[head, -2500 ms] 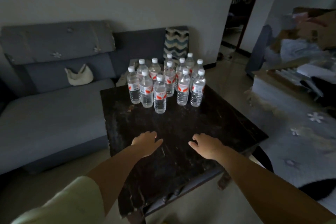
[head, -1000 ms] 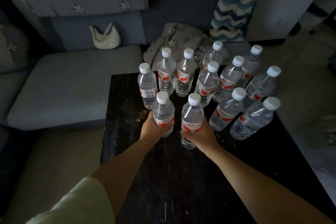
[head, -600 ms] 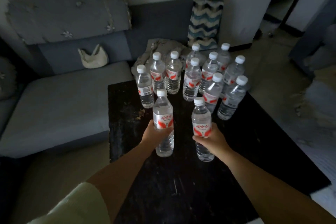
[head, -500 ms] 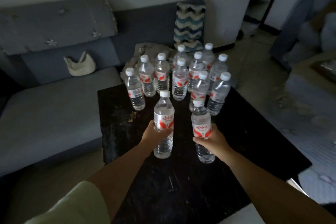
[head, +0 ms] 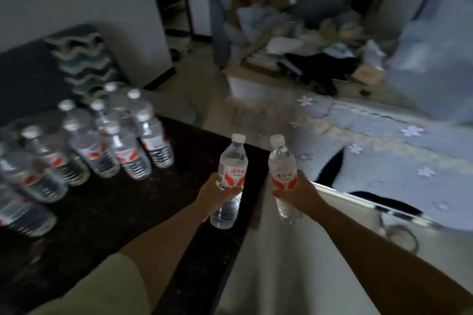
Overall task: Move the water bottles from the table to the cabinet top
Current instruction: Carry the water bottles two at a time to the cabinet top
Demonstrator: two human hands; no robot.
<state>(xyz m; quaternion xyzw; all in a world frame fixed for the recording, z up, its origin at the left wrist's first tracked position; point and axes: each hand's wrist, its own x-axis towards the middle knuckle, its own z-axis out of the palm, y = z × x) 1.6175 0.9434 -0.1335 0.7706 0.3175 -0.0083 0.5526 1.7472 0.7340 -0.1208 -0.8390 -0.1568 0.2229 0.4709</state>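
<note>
My left hand point(head: 217, 193) grips a clear water bottle point(head: 231, 161) with a white cap and red label, held upright above the right edge of the dark table point(head: 107, 202). A second, matching water bottle point(head: 281, 161) is upright in my right hand point(head: 298, 194), out past the table's edge and over the pale floor. Several more water bottles point(head: 110, 146) stand grouped on the table at the left, blurred by motion. No cabinet can be made out in this view.
A dark sofa with a zigzag cushion point(head: 82, 61) lies behind the table. A blue flowered rug point(head: 384, 140) covers the floor to the right. Piled boxes and clutter point(head: 294, 41) fill the far side. A dark doorway point(head: 169, 0) opens at the back.
Both hands lifted a bottle each from the group and carried them right, off the table's edge. My view has swung right, so the other bottles now sit at the left.
</note>
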